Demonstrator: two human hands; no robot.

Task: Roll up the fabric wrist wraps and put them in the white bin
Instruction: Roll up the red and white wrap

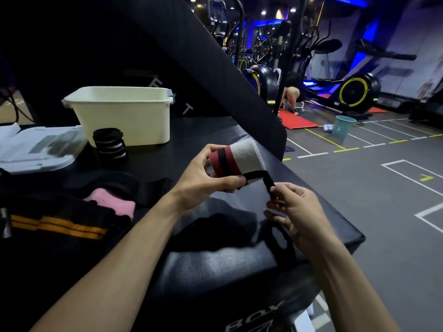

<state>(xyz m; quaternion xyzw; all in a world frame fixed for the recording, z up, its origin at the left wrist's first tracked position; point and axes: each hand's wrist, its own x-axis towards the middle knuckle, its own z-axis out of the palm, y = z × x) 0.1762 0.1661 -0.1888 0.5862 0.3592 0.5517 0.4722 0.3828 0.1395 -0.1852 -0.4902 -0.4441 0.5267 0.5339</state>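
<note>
1. A gym is seen from a head-worn camera looking down over two bare forearms above a black padded bench (215,267).
2. A rolled fabric wrist wrap (236,160), white with red and black stripes, is held in the air above the bench, between the two hands.
3. The roll is gripped by the left hand (203,179), its fingers and thumb curled round the striped end.
4. A thin black strap (268,183) trails from the lower right edge of the roll and is pinched by the fingertips of the right hand (297,212), just below and to the right of the roll.
5. The long axis of the roll runs from lower left to upper right, its white end pointing away from the person.
6. The white bin (124,113) stands on the bench up and to the left of the roll, well apart from it. It lies on the left hand's side, so that hand is judged the nearer for the drop.
7. A rolled black wrap with pale stripes (110,146) stands touching or just beside the bin's front wall.
8. Unrolled wraps lie on the bench at the left: a pink one (112,203) and a black one with orange stripes (57,226).
9. The strap appears not yet fastened, so the roll is judged nearly finished.
</note>
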